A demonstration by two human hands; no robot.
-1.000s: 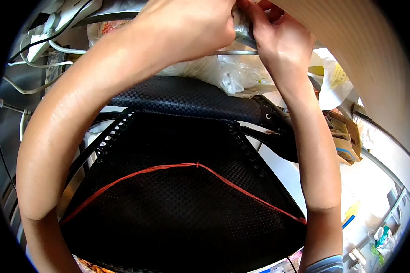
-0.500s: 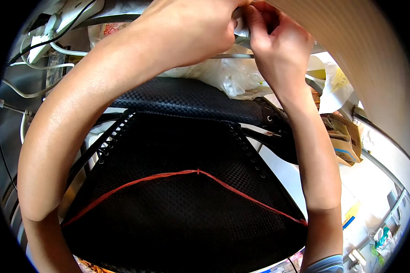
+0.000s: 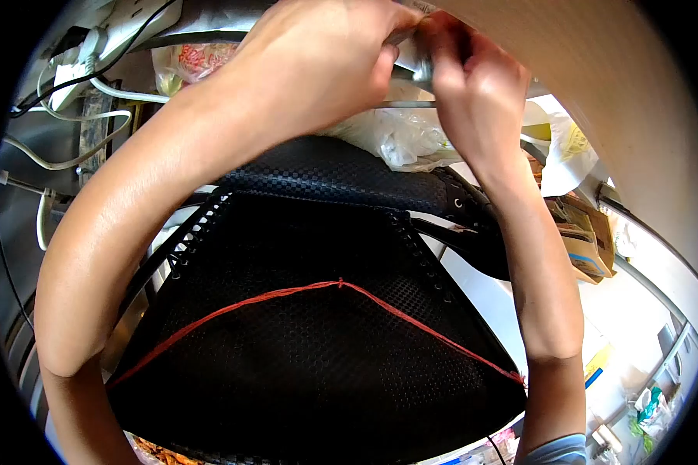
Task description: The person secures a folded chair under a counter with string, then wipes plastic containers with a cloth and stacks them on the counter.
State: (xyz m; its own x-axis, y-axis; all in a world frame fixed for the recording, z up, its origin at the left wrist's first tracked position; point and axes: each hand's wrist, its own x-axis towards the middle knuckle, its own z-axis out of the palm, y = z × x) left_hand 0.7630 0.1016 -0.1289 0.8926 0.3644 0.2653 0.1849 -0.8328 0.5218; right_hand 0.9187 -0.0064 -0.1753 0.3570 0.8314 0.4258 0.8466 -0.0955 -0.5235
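Note:
At the top of the view my left hand (image 3: 333,54) and my right hand (image 3: 477,77) meet, fingers curled in and pressed together at the edge of a pale curved surface (image 3: 597,85). What they pinch is too small and hidden to name. Below them lie a clear plastic bag (image 3: 407,139) and a black woven padded roll (image 3: 333,174). Between my forearms spreads a black mesh panel (image 3: 302,349), laced along its sides, with a red string (image 3: 248,301) across it, knotted near the middle.
White cables and a power strip (image 3: 136,23) are at the upper left. A bag with red print (image 3: 202,60) lies behind my left forearm. On the right stand a cardboard box (image 3: 585,232) and a metal rack (image 3: 651,287).
My left hand has shifted slightly, and its thumb shows more beside the other hand. My right hand has turned a little and moved slightly down. The red string has shifted slightly.

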